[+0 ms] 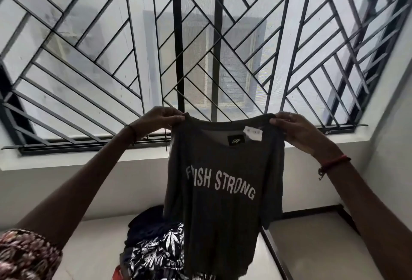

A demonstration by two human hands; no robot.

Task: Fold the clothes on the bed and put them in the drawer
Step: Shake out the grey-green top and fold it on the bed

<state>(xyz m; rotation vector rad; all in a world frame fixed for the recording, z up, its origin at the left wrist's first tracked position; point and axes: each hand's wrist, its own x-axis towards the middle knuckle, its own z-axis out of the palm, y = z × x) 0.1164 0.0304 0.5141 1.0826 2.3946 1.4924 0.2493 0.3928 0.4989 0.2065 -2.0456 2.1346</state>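
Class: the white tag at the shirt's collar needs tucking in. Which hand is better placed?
Probably the right hand: it pinches the shirt beside the tag; the left hand grips the far shoulder.

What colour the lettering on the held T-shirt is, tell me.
White lettering, on a dark grey T-shirt; it shows in the head view.

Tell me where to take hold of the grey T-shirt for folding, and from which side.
Pinch the T-shirt at its two shoulder corners, beside the neckline, coming in from the outer sides, as the left hand and right hand do. It hangs front-facing with the collar up, so that probably keeps it spread flat.
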